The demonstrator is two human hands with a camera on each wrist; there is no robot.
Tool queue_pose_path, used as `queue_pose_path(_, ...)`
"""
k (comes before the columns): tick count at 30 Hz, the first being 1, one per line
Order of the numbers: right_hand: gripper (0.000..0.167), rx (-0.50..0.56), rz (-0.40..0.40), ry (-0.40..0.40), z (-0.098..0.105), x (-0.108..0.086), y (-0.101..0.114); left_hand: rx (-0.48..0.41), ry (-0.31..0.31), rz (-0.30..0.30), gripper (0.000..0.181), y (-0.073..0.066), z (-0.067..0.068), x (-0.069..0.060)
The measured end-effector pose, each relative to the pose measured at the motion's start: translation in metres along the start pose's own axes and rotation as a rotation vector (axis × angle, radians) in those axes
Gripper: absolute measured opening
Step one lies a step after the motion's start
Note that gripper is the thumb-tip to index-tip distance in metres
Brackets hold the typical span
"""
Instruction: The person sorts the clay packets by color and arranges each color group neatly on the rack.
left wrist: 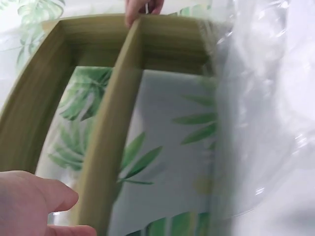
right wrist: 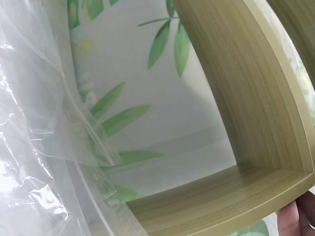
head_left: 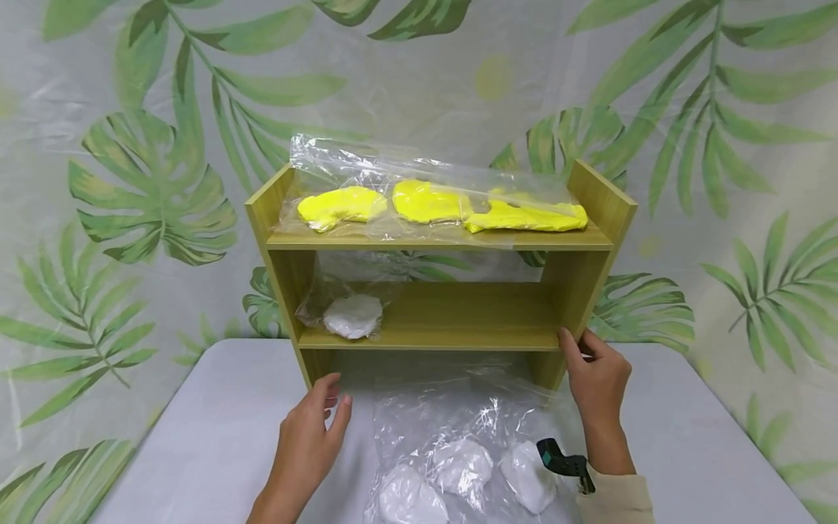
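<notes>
A small wooden shelf stands upright on the table. My right hand grips its right side panel, thumb at the front edge and fingers bent around the outer side. My left hand is by the lower left side panel, thumb and fingers apart around nothing; whether it touches the wood I cannot tell. Clear bags with yellow lumps lie along the top board. One bagged white lump sits at the left of the middle board. In the left wrist view, the left hand appears beside a board.
Three white lumps in clear plastic bags lie on the pale table in front of the shelf, between the hands. Behind rises a leaf-patterned backdrop. A black wrist device is strapped on the right wrist.
</notes>
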State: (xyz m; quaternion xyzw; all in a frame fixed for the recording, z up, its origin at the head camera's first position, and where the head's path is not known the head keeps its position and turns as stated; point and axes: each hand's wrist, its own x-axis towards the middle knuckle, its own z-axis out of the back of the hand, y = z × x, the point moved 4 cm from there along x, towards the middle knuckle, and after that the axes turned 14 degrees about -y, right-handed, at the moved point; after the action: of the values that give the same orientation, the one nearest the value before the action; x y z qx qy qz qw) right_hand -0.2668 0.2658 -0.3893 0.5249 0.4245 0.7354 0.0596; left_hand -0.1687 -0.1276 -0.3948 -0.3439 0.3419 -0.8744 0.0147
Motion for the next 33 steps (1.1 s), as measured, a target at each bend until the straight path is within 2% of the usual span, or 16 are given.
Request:
queue_pose_path(6, 0.019, 0.000, -0.002, -0.004, 0.000, -0.001, 0.001, -0.041, 0.096, 0.051, 0.033, 0.007, -0.015, -0.017)
queue_pose_path(11, 0.020, -0.004, -0.011, 0.002, -0.001, -0.003, -0.001, -0.055, 0.100, 0.044, 0.032, 0.009, -0.021, -0.024)
queue_pose_path(18, 0.021, -0.009, 0.000, -0.008, 0.000, 0.000, 0.000, -0.067, 0.128, 0.049, 0.032, 0.009, -0.025, -0.025)
queue_pose_path(24, 0.020, 0.003, 0.000, -0.004, -0.001, 0.001, 0.001, 0.017, 0.224, 0.058, 0.031, 0.011, -0.030, -0.030)
queue_pose_path(28, 0.021, 0.001, -0.002, 0.002, -0.002, 0.000, 0.000, 0.103, 0.309, 0.031, 0.027, 0.015, -0.032, -0.034)
queue_pose_path(33, 0.021, -0.003, -0.015, -0.003, 0.000, -0.001, 0.000, 0.149, 0.408, -0.009, 0.024, 0.019, -0.037, -0.040)
